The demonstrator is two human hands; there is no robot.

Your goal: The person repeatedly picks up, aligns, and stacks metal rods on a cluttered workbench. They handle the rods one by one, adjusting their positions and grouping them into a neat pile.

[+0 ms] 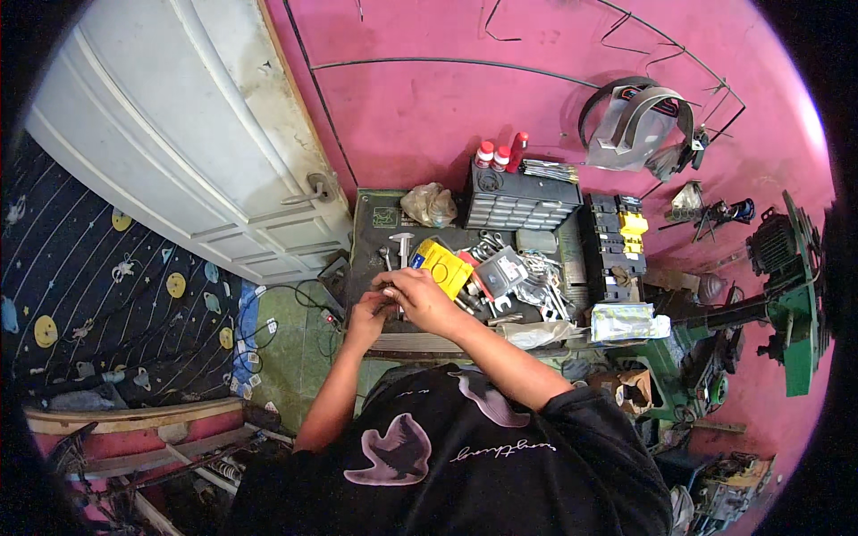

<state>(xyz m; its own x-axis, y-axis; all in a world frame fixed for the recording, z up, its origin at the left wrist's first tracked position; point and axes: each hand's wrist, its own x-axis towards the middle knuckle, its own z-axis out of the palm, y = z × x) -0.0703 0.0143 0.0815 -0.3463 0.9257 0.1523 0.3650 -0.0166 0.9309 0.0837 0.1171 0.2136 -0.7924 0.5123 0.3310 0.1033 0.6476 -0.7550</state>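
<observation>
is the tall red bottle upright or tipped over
Upright: the tall red bottle stands on end atop the drawer cabinet.

A workshop is showing here — spanners [543,270] are littering a workbench [368,241], a drill press [791,304] standing nearby, a face shield [621,136] hanging.
</observation>
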